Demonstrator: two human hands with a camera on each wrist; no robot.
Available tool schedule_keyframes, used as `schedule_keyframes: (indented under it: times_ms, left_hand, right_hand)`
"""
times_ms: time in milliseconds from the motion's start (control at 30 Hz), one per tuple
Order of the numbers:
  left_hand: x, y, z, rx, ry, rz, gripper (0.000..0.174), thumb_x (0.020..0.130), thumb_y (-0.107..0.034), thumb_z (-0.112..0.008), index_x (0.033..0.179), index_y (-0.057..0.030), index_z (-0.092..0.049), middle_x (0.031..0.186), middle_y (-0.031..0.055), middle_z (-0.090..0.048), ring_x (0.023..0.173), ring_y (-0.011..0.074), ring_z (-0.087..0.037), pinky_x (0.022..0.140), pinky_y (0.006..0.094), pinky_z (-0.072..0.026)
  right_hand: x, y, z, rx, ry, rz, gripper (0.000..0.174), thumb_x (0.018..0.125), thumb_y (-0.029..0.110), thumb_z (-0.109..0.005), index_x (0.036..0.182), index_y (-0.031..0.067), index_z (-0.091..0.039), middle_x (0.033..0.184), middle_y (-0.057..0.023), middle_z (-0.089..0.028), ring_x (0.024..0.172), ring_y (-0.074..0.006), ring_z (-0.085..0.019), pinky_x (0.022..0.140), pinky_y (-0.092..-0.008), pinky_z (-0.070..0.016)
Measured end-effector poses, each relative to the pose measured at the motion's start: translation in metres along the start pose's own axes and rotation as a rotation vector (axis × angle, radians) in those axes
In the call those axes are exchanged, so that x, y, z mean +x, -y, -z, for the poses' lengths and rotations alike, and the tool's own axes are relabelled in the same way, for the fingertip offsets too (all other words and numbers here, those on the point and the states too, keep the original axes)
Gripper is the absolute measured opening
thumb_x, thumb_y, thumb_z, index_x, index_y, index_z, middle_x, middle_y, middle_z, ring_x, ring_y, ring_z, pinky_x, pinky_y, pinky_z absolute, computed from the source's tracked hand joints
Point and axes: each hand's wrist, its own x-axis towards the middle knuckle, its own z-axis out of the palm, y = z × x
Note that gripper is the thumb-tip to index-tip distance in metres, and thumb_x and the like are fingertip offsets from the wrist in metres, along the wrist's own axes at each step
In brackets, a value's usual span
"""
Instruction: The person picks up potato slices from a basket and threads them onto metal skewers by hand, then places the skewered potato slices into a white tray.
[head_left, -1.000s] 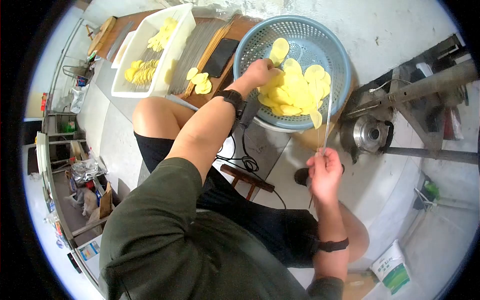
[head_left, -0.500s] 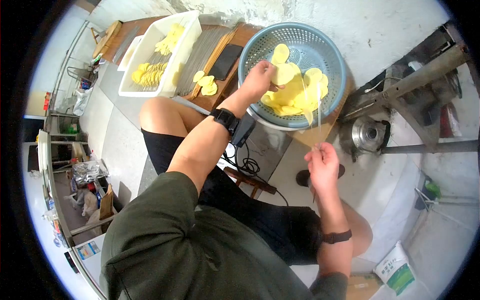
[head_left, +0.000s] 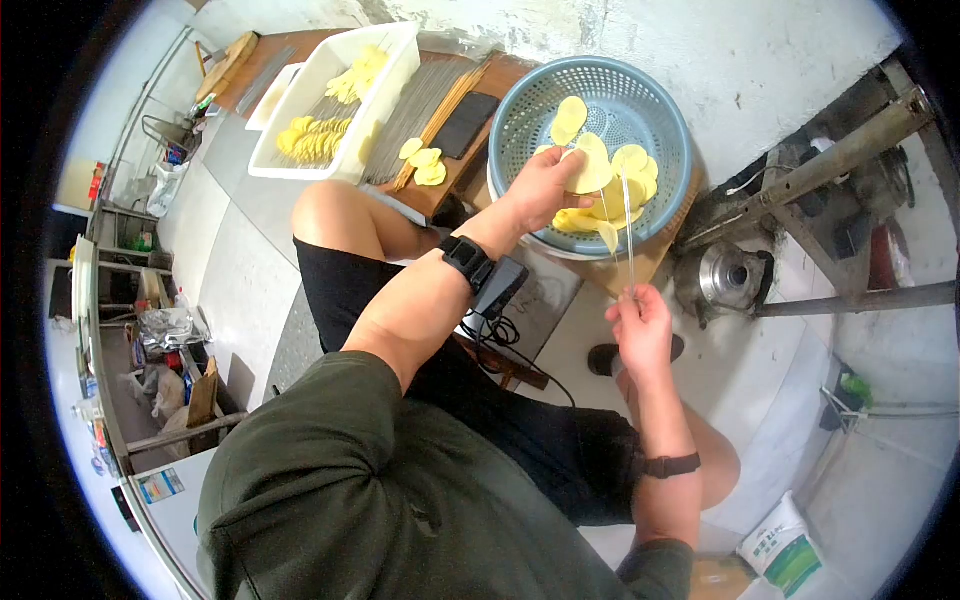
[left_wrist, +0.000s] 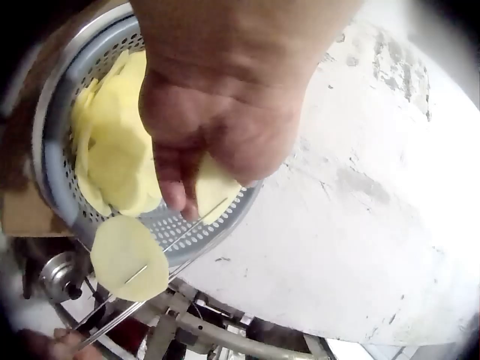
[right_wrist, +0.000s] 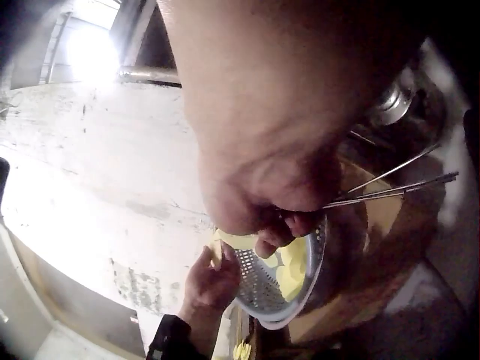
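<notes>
My left hand (head_left: 548, 188) pinches a thin round potato slice (head_left: 592, 165) over the blue perforated basket (head_left: 507, 92). In the left wrist view, a metal skewer's tip (left_wrist: 223, 201) meets this slice (left_wrist: 214, 187). Another slice (left_wrist: 129, 259) is threaded lower on the skewer. My right hand (head_left: 643, 330), closer to my body, grips several thin metal skewers (head_left: 628, 225) that point up over the basket. More loose slices (head_left: 568, 118) lie inside the basket. In the right wrist view, the skewers' rear ends (right_wrist: 420, 182) stick out behind my right hand (right_wrist: 277, 202).
Left of the basket, a white tub (head_left: 408, 62) holds rows of skewered slices. Beside it lie many metal skewers (head_left: 415, 115), wooden sticks (head_left: 452, 118), a dark phone (head_left: 468, 125) and a few slices (head_left: 428, 168). A metal kettle (head_left: 725, 275) and a frame bar (head_left: 800, 185) stand at right.
My left hand has picked a slice up from the pile in the basket and brought it rightward to the skewer tip. The right hand keeps hold of the skewers, nearly in place.
</notes>
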Motion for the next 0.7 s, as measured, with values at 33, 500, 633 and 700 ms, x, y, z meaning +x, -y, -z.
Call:
schedule_keyframes:
  times_ms: [33, 500, 633, 700]
  left_hand:
    - [-0.001, -0.001, -0.001, 0.006, 0.011, 0.012, 0.025, 0.095, -0.021, -0.056, 0.113, -0.0036, -0.053, 0.108, 0.0084, -0.063, 0.088, 0.0187, -0.065, 0.069, 0.0279, -0.0557]
    - [-0.008, -0.014, 0.003, 0.068, 0.001, -0.078, 0.029, 0.092, -0.011, -0.058, 0.117, 0.0027, -0.052, 0.106, 0.0115, -0.063, 0.085, 0.0186, -0.066, 0.066, 0.0251, -0.0555]
    - [-0.005, -0.010, 0.005, 0.061, -0.001, -0.120, 0.028, 0.093, -0.012, -0.058, 0.116, 0.0025, -0.051, 0.103, 0.0105, -0.063, 0.082, 0.0162, -0.065, 0.064, 0.0247, -0.0542]
    - [-0.005, -0.010, 0.004, 0.066, -0.004, -0.126, 0.028, 0.093, -0.012, -0.058, 0.115, 0.0027, -0.051, 0.102, 0.0103, -0.062, 0.079, 0.0157, -0.064, 0.063, 0.0248, -0.0531]
  right_hand:
    - [0.000, 0.000, 0.000, 0.044, 0.012, -0.015, 0.014, 0.094, 0.013, -0.053, 0.102, 0.0017, -0.053, 0.070, -0.0052, -0.061, 0.048, -0.0063, -0.044, 0.043, -0.0224, -0.0347]
    - [-0.004, 0.000, 0.002, 0.117, 0.050, -0.016, 0.014, 0.093, 0.007, -0.051, 0.105, 0.0017, -0.051, 0.070, -0.0066, -0.061, 0.047, -0.0063, -0.044, 0.042, -0.0216, -0.0335]
    - [-0.005, 0.001, 0.001, 0.084, 0.073, 0.004, 0.012, 0.093, 0.007, -0.051, 0.103, 0.0017, -0.053, 0.069, -0.0047, -0.060, 0.048, -0.0054, -0.043, 0.043, -0.0211, -0.0334]
    - [-0.005, 0.002, 0.002, 0.054, 0.074, 0.013, 0.012, 0.093, 0.007, -0.051, 0.103, 0.0017, -0.053, 0.069, -0.0040, -0.060, 0.048, -0.0051, -0.043, 0.043, -0.0209, -0.0333]
